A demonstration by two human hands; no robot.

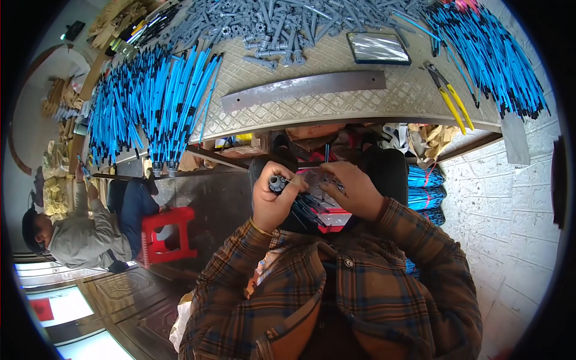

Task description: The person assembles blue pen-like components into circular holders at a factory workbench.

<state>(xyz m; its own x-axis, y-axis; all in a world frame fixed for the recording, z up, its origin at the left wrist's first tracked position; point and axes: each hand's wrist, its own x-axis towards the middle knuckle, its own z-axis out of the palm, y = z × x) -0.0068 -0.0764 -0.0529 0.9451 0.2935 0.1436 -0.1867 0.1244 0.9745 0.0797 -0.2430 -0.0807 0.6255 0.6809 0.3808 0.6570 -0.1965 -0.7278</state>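
From my remote seat I look down on two bare hands working over the lap, just this side of the table [336,107]. I see the left hand [271,200] curled firmly around a grey toothed fitting [276,183], its round end facing up between thumb and fingers. Just to the right, the right hand [359,189] is half curled, fingertips bent inward near the left one; I cannot tell whether it grips anything. Between and below them I make out a sheaf of thin dark rods [307,211], slanting near the left hand, with a red piece [333,228] under their right side.

On the far side of the table I have a broad heap of grey plastic parts [282,24]. Nearer lies a curved-looking metal strip [303,89]; right of it are a dark-rimmed box [384,62] of silvery pins and yellow-handled pliers [451,99]. Blue rods with black ends crowd the table's left [129,102] and far right [492,57]. More blue bundles [426,195] sit below the tabletop on the right, beside a white wall [486,204]. Well off to the left, a co-worker [87,240] sits by a red stool [171,231].
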